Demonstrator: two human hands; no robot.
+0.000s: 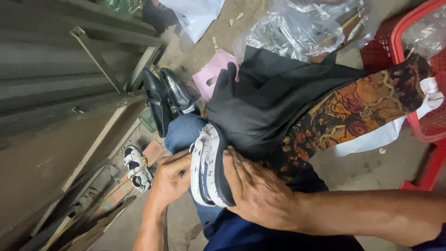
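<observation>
A white patterned shoe (207, 165) with a black sole lies sole-edge up on my knee, which is in blue jeans (182, 132). My left hand (170, 179) grips its left side, fingers curled against the upper. My right hand (257, 188) presses flat on the black sole edge from the right. A black cloth (269, 100) and a brown-and-orange patterned cloth (353, 109) lie over my lap just beyond the shoe.
A pair of black shoes (165, 97) stands on the floor past my knee. A small white sandal (135, 168) lies at lower left by wooden slats. A pink bag (211, 72), clear plastic bags (302, 28) and a red basket (420, 69) sit farther off.
</observation>
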